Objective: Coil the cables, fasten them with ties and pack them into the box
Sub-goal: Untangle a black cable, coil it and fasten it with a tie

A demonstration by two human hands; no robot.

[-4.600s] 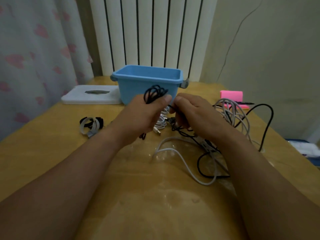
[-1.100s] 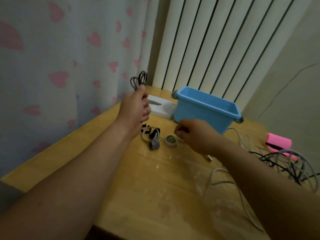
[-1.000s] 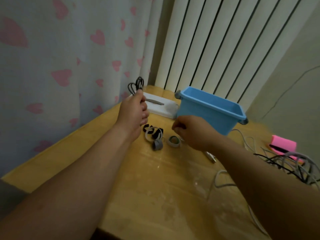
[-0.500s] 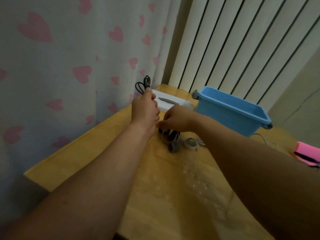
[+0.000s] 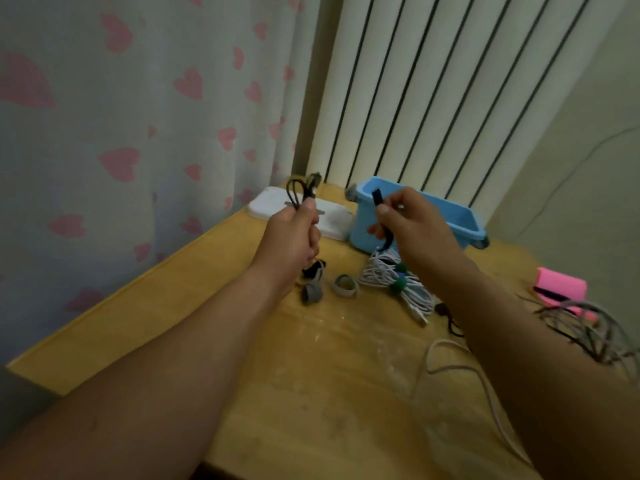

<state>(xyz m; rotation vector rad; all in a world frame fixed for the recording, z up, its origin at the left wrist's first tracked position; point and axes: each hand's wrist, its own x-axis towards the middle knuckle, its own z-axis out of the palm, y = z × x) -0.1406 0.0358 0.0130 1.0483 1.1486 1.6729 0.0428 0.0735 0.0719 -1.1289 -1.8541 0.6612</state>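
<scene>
Now the left hand (image 5: 294, 233) is clamped on a light, springy black cable coil (image 5: 303, 192), best pinched mid-bundle, while the right hand (image 5: 412, 223) pinches a limp black tie (image 5: 381, 216).

A coiled black cable (image 5: 303, 191) stood upright at ten o'clock of a black tie (image 5: 381, 216); the blue box (image 5: 460, 220) sat behind.

Both bare forearms reach forward and converge, the left hand (image 5: 294, 237) clenched in a fist around a black coiled cable (image 5: 303, 192) whose loops stick up above its fingers, the right hand (image 5: 412, 223) level with it, pinching a black tie (image 5: 379, 209) between thumb and fingertips.
</scene>
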